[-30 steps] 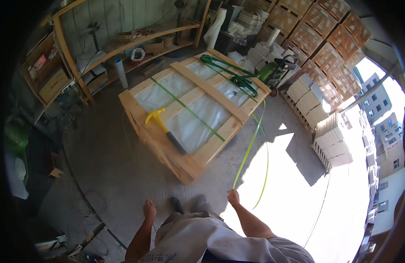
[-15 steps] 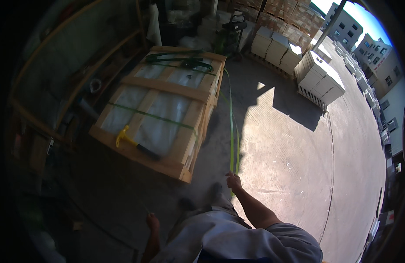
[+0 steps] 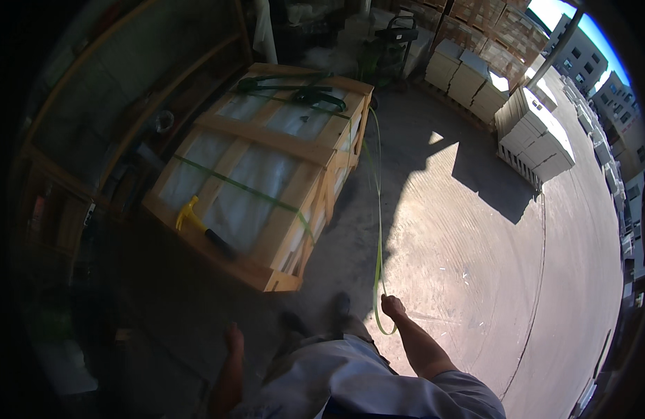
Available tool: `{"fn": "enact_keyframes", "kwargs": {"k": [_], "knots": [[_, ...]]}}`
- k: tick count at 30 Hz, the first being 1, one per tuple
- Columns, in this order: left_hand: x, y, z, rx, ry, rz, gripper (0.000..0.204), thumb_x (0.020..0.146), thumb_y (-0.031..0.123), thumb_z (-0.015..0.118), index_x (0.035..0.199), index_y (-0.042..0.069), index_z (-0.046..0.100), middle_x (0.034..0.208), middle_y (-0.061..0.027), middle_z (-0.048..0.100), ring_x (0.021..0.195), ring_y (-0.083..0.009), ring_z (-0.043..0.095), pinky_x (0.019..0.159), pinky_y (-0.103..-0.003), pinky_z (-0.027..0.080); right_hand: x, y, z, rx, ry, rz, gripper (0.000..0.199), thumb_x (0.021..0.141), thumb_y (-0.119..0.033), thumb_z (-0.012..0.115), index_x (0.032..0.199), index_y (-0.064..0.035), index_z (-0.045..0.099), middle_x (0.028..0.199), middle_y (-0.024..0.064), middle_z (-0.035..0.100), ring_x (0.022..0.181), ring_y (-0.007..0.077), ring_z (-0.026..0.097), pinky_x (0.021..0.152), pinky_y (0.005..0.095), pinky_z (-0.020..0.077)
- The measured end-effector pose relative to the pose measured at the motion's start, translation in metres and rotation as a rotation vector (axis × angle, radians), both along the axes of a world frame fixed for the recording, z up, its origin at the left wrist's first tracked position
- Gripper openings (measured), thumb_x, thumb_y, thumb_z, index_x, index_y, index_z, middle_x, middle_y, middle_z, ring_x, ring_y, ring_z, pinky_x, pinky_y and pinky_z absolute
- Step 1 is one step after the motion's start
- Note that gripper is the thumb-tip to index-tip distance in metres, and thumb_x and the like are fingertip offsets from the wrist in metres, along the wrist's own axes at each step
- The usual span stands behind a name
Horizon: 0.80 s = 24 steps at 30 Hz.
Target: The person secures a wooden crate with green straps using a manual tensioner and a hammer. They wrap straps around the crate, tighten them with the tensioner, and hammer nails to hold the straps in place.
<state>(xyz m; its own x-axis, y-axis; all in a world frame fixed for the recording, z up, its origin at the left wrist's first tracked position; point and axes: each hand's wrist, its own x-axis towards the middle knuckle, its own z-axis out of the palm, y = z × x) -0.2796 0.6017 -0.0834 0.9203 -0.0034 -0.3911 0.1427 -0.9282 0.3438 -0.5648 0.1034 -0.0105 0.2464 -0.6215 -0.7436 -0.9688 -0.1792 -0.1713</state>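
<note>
A green packing strap (image 3: pixel 378 258) runs from the far right side of the wooden crate (image 3: pixel 273 143) toward me. My right hand (image 3: pixel 392 305) is closed around it, and the strap hangs in a loop beside that hand. Low at my left side is my left hand (image 3: pixel 233 338), dark and blurred, apart from the crate; its fingers cannot be made out. The crate has wooden slats over white wrapped contents, with another green strap (image 3: pixel 245 187) across its top. On its near left corner lies a yellow claw hammer (image 3: pixel 200 225) with a black grip. Dark green strapping tools (image 3: pixel 319 96) rest at its far end.
A wooden frame rack (image 3: pixel 137 91) stands along the left. Stacked pale slabs (image 3: pixel 535 133) sit on a pallet at the right, with more slabs (image 3: pixel 462 77) behind. A hand truck-like machine (image 3: pixel 396 42) is at the back. Sunlit concrete floor (image 3: pixel 469 279) stretches rightward.
My right hand has moved slightly right and nearer with the strap, whose loop has opened wider. My left hand has shifted a little left. The view has turned slightly.
</note>
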Motion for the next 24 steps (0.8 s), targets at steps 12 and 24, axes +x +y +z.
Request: {"fn": "enact_keyframes", "kwargs": {"k": [12, 24], "knots": [[-0.064, -0.074, -0.004, 0.065, -0.129, 0.114, 0.034, 0.099, 0.027, 0.04, 0.115, 0.002, 0.057, 0.097, -0.0192, 0.062, 0.084, -0.0361, 0.061, 0.074, -0.051, 0.049, 0.054, -0.022, -0.093, -0.114, -0.359, 0.494, 0.063, 0.093, -0.05, 0.037, 0.053, -0.0042, 0.052, 0.048, 0.0118, 0.051, 0.045, 0.0299, 0.055, 0.047, 0.0447, 0.0461], [-0.073, -0.027, 0.097, -0.416, -0.184, 0.471, 0.027, 0.096, 0.029, 0.047, 0.091, 0.004, 0.055, 0.069, -0.0209, 0.06, 0.067, -0.0441, 0.058, 0.061, -0.057, 0.045, 0.149, 0.012, -0.036, 0.381, -0.072, -0.014, 0.037, 0.093, -0.036, 0.04, 0.061, -0.0178, 0.041, 0.045, -0.0019, 0.034, 0.03, 0.0142, 0.031, 0.027, 0.027, 0.023]]}}
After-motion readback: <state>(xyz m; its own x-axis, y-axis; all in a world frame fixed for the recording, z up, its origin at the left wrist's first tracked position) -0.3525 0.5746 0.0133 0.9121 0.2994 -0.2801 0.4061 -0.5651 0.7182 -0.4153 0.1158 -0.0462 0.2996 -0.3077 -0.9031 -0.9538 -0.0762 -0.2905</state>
